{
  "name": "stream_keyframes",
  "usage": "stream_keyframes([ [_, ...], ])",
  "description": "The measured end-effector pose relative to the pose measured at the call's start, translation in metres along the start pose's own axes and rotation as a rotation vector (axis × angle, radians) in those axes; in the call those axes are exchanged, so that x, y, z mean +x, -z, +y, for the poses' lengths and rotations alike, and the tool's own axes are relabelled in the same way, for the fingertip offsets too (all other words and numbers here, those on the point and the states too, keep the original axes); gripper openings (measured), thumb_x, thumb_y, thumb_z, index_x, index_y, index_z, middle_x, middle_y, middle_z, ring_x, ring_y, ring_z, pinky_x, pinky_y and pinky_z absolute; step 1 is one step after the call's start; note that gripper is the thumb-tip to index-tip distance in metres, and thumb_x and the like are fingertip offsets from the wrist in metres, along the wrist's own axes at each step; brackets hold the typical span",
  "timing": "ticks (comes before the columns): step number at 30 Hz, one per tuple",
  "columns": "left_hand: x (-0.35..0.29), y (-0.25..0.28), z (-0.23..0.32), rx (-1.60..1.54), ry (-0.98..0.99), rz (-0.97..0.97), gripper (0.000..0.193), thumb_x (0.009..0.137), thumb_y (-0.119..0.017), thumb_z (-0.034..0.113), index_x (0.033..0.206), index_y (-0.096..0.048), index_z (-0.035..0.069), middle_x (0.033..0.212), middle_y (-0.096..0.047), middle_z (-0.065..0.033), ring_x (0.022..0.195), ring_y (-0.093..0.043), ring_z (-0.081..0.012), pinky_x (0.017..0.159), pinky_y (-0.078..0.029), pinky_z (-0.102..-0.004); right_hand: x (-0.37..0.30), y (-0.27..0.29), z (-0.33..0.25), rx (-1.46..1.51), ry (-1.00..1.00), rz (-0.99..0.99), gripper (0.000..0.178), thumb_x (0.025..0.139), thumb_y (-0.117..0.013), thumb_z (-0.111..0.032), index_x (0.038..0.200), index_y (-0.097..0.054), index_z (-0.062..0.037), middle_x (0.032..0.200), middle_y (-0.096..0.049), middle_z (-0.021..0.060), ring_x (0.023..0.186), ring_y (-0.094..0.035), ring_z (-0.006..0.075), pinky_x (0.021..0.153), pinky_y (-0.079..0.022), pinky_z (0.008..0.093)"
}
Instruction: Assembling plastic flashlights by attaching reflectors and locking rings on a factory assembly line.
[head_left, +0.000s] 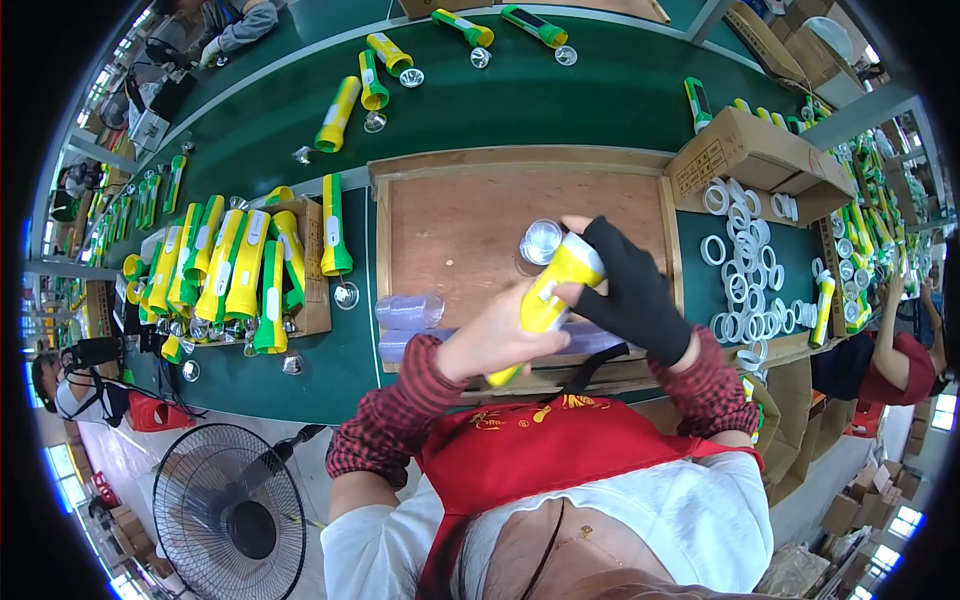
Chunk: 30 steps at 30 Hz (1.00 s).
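Note:
My left hand (495, 325) is bare and wrapped round the body of a yellow flashlight (543, 310). The flashlight lies at a slant, its wider end up and to the right. My right hand (635, 300), in a black fingerless glove, closes its fingers and thumb on that wider end. Just beyond the flashlight stand round clear lenses (542, 240) on the wooden tray (450, 215). Stacks of clear lenses in purplish film (408, 312) lie along the tray's near left side, partly hidden by my left arm.
A carton (316, 270) full of yellow-green flashlights stands left. White rings (740, 285) lie heaped to the right, below an open cardboard box (745, 155). More flashlights (340, 115) with dangling reflectors line the green bench's far side. A fan (230, 520) stands lower left; co-workers sit at both sides.

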<state>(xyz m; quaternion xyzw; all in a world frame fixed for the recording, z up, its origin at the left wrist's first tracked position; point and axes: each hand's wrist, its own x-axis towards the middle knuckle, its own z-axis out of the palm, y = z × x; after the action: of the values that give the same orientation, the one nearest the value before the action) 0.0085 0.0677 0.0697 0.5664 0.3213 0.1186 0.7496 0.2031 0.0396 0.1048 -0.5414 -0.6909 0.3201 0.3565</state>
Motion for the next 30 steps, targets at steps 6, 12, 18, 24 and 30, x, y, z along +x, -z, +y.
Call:
stream_keyframes([
  [6, 0.016, 0.009, -0.009, 0.638, -0.299, 0.279, 0.047, 0.078, -0.072, 0.024, 0.112, -0.05, -0.001, 0.086, -0.064, -0.0174, 0.069, -0.066, -0.0287, 0.065, -0.056, -0.0374, 0.018, -0.015, 0.026, 0.222, -0.027, 0.077, 0.024, 0.087, -0.067, -0.02, 0.101, -0.055, -0.0049, 0.093, -0.061, 0.0096, 0.086, -0.062, 0.02, 0.076, -0.049, 0.0314],
  [12, 0.018, 0.032, 0.043, 0.101, 0.073, -0.17, 0.046, 0.081, -0.072, 0.024, 0.111, -0.048, -0.002, 0.079, -0.061, -0.0101, 0.055, -0.062, -0.0157, 0.049, -0.052, -0.0279, 0.039, 0.025, 0.028, 0.538, 0.106, -0.186, 0.045, 0.1, -0.045, -0.044, 0.115, -0.055, -0.0024, 0.096, -0.063, 0.0086, 0.092, -0.061, 0.0152, 0.082, -0.048, 0.0294],
  [18, 0.097, 0.067, 0.069, 0.732, -0.033, 0.069, 0.051, 0.073, -0.07, 0.031, 0.106, -0.053, -0.005, 0.09, -0.066, -0.0232, 0.083, -0.067, -0.034, 0.073, -0.053, -0.041, 0.094, 0.027, 0.074, 0.197, -0.066, 0.186, 0.038, 0.104, -0.034, -0.033, 0.099, -0.058, -0.0033, 0.083, -0.059, 0.0088, 0.077, -0.058, 0.0169, 0.074, -0.045, 0.03],
  [24, 0.215, 0.102, 0.072, 1.075, -0.389, 0.187, 0.073, 0.075, -0.072, 0.047, 0.124, -0.048, -0.001, 0.111, -0.061, -0.0233, 0.099, -0.062, -0.0385, 0.086, -0.05, -0.0434, 0.148, 0.068, 0.143, 0.054, -0.024, 0.455, 0.031, 0.103, -0.04, -0.028, 0.101, -0.059, -0.0037, 0.087, -0.062, 0.0101, 0.078, -0.059, 0.018, 0.073, -0.046, 0.0314],
  [30, 0.357, 0.185, 0.092, 1.53, -0.32, 0.603, 0.068, 0.088, -0.063, 0.038, 0.143, -0.035, 0.01, 0.153, -0.029, -0.0086, 0.138, -0.032, -0.0402, 0.106, -0.038, -0.0529, 0.172, 0.114, 0.215, -0.6, 0.136, 0.613, 0.025, 0.082, -0.068, -0.008, 0.104, -0.056, -0.006, 0.1, -0.053, 0.016, 0.09, -0.056, 0.0325, 0.074, -0.049, 0.0395],
])
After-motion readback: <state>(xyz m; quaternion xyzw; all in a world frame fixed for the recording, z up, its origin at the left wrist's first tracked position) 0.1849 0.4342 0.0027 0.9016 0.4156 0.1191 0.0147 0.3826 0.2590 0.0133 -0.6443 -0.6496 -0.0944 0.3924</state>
